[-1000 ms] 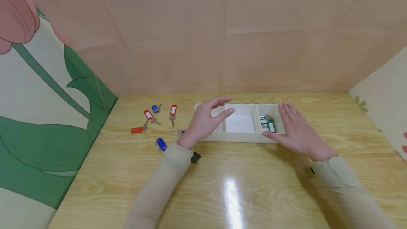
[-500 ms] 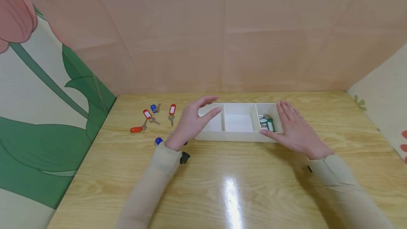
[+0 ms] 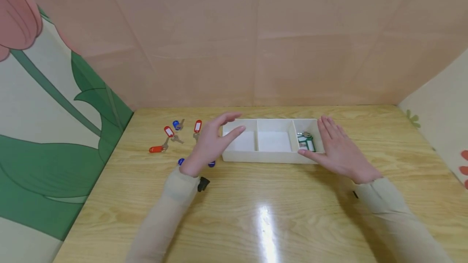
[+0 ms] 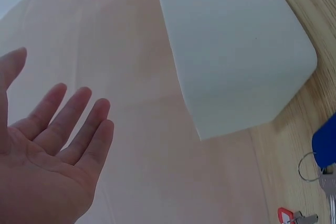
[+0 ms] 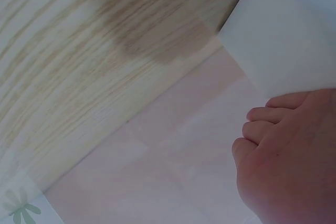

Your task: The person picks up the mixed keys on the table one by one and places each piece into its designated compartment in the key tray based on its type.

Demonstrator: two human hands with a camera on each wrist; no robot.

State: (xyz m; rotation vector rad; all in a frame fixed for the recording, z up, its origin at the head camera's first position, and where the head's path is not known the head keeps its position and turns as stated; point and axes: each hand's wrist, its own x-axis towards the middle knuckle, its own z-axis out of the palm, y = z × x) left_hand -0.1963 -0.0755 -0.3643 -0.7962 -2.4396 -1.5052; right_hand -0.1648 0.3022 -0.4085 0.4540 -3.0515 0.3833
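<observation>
One white box [image 3: 269, 157] is standing on the wood-grain table [image 3: 292, 214], its three compartments running side by side. Green-tagged keys [image 3: 307, 145] are lying in the rightmost one. Right hand [image 3: 340, 153]: fingers extending straight along the box's right end, thumb reaching its front rim. Left hand [image 3: 209, 143]: hovering near the box's left end, thumb and fingers standing apart in a loose curve. Both hands are resting well apart, the box lying between. Farther left, three red key tags [image 3: 157, 149] and three blue key tags [image 3: 211, 164] are lying scattered, the left hand partly hiding some.
</observation>
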